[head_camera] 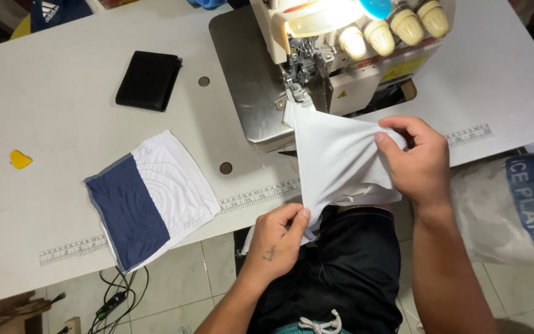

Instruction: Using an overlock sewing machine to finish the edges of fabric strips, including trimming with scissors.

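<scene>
We begin at the right hand. Its fingers are closed in a pinch on the upper edge of the white fabric piece, thumb and forefinger gripping the cloth and drawing it taut toward the right. The left hand is likewise closed, pinching the lower corner of the same piece just beyond the front edge of the table, above the lap.

Between the two grips the fabric spans as a stretched panel. Its far tip lies at the presser foot of the overlock sewing machine; we cannot tell whether the foot is clamped down on it. The machine lamp is lit above the needle area.

We judge the step in hand to be alignment of the edge for seaming. The next move calls for even tension from both hands and an edge kept straight to the foot, with fingertips held well away from the needle and knife.

Further out, to the left on the table, rests a navy-and-white fabric panel with stitched edges, well apart from the hands. A black wallet lies beyond it, and a small yellow piece sits near the left table edge.
</scene>
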